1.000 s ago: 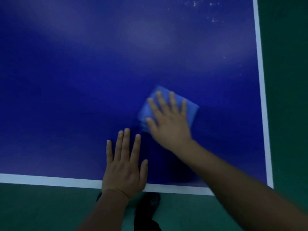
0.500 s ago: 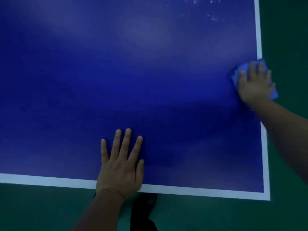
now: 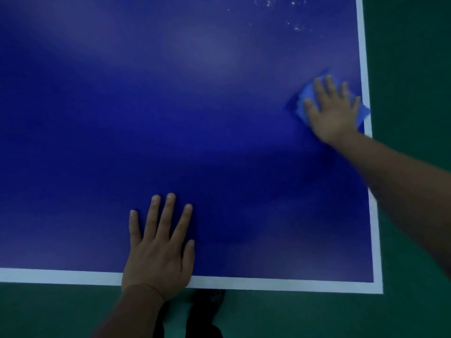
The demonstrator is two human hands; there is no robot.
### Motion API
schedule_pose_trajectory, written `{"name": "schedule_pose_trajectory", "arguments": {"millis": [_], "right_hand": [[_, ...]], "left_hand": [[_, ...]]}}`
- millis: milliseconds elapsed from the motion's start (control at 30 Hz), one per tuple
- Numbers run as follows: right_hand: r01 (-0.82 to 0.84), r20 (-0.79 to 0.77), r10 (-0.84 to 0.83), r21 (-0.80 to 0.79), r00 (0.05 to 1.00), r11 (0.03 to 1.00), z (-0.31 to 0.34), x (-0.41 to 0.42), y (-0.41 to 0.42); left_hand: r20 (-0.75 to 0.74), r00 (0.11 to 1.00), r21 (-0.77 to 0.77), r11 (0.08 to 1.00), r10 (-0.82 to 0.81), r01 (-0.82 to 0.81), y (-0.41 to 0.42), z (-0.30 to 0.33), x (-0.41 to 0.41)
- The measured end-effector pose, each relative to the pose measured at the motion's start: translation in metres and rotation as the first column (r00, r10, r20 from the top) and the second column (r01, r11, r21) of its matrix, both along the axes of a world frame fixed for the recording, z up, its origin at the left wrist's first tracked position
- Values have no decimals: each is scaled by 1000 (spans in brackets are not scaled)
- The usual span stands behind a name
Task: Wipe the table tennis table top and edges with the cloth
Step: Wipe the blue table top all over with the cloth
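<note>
At right-centre of the frame, the cloth (image 3: 308, 93) is being pressed flat onto the table top (image 3: 170, 106) by the right hand (image 3: 333, 113), fingers straight and spread, nothing being gripped or pinched; the cloth's right corner is overlapping the white side line (image 3: 363, 57) w/ a tip poking past the edge. At lower centre the left hand (image 3: 158, 250) is being rested flat on the top, fingers straight and apart, wrist over the white end line (image 3: 61, 276), nothing being held; it is prob. being used as a brace. Progress, as a judgement: the right-side strip is being worked now. Pale specks (image 3: 292, 23), poss. droplets or dust, are being shown at upper right, so that area is likely still to be done. Hazy lighter patches across the upper half can't be told apart from glare. Vertical edges of the table aren't visible, so whether they've been wiped can't be told. Task appears mid-way at best.
</note>
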State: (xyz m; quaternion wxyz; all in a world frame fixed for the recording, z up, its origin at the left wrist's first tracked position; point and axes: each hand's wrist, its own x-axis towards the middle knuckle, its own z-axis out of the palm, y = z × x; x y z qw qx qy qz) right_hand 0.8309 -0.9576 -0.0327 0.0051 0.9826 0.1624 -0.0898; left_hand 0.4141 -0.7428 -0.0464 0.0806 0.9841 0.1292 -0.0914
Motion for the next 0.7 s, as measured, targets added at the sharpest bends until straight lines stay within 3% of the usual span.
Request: {"name": "schedule_pose_trajectory", "arguments": {"millis": [67,133,200,300,367,533,700], "right_hand": [[165,-28,-163,56,986,985,2,10,-17],[203,4,-203,70,979,977,-2,-19,-25],[94,41,-96,55,995,994,-6,-72,-33],[-184,-47,186,45,981,982,-7,-118,-48],[-218,-48,219,32,975,976,-2,-82,-45],[47,-6,-47,35,999,998,-3,36,-28],[0,-22,1,46,1000,999,-3,-3,-55]], "left_hand": [[-3,1000,5,1000,0,0,0,1,0],[-6,1000,2,1000,0,0,2,0,0],[-9,1000,-1,1000,1,-1,1,1,-1],[-16,1000,-1,1000,-5,5,0,1,0],[-26,1000,2,1000,-7,7,1,1,0],[-30,999,35,999,-15,16,1,-1,1],[13,1000,40,999,-6,5,-1,-1,0]]}}
